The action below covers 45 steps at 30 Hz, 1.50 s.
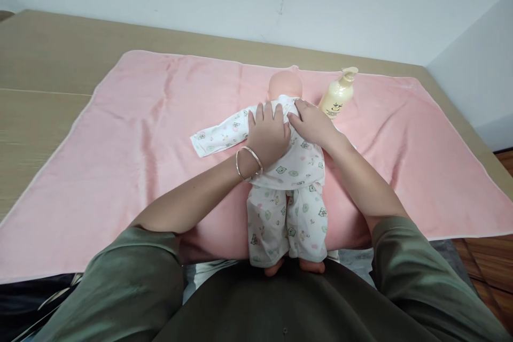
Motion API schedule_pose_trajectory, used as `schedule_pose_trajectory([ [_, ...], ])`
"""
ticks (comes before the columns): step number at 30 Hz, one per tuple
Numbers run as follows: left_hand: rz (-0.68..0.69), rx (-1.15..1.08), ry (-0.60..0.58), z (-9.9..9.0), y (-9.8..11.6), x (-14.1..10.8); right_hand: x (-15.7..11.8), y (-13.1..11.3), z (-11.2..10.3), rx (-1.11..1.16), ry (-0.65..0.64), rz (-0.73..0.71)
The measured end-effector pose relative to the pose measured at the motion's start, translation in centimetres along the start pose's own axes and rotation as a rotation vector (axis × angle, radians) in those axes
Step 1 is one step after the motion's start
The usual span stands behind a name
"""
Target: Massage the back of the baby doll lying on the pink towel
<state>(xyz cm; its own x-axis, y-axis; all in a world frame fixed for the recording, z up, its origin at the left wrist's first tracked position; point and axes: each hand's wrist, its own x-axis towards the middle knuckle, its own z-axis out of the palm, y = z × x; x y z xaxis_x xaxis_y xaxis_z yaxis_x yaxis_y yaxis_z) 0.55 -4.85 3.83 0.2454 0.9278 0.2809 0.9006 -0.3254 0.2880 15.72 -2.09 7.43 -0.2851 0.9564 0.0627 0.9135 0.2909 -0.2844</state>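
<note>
A baby doll [285, 83] lies on a pink blanket, its head toward the wall and its feet at my body. It wears a white printed top [298, 163] and matching trousers [267, 219]. My left hand [269, 131] rests flat on the top's upper left part, fingers spread, with a bangle [239, 164] round the wrist. Near the doll's neck, my right hand [315, 124] lies on the right shoulder of the top, fingers stretched out. The left sleeve [218, 138] stretches out flat to the side; the right one is mostly hidden behind my forearm. The doll's face is not visible.
A yellow pump bottle [337, 95] leans or lies on the blanket just beyond my right hand. The pink blanket [112, 171] covers much of the wooden table [48, 59] and hangs over its front edge. A white wall [200, 0] stands behind.
</note>
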Motion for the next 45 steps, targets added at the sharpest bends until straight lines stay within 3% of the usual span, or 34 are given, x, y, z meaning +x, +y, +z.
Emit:
schedule_pose_trajectory([
  [7, 0.003, -0.087, -0.094, -0.1, -2.0, 2.9, -2.4, -2.4, 1.3, -0.192, 0.113, 0.044],
  [10, -0.02, -0.062, -0.09, -0.4, -1.3, 2.1, -2.5, -2.6, 1.2, -0.21, 0.126, 0.046],
  [16, -0.006, 0.011, -0.025, -0.7, 0.9, -0.5, 0.0, -0.2, 0.7, -0.04, 0.065, 0.088],
  [25, -0.02, -0.094, -0.144, -0.9, -2.3, 3.6, -2.2, -2.1, 1.0, -0.148, 0.047, 0.036],
  [34, 0.022, -0.051, -0.011, 0.1, -0.8, 1.0, 0.4, 0.5, 1.6, 0.03, 0.094, 0.025],
  [45, 0.038, -0.099, 0.013, 0.7, -1.3, 1.3, 0.4, 0.8, 2.5, 0.035, 0.132, -0.006],
])
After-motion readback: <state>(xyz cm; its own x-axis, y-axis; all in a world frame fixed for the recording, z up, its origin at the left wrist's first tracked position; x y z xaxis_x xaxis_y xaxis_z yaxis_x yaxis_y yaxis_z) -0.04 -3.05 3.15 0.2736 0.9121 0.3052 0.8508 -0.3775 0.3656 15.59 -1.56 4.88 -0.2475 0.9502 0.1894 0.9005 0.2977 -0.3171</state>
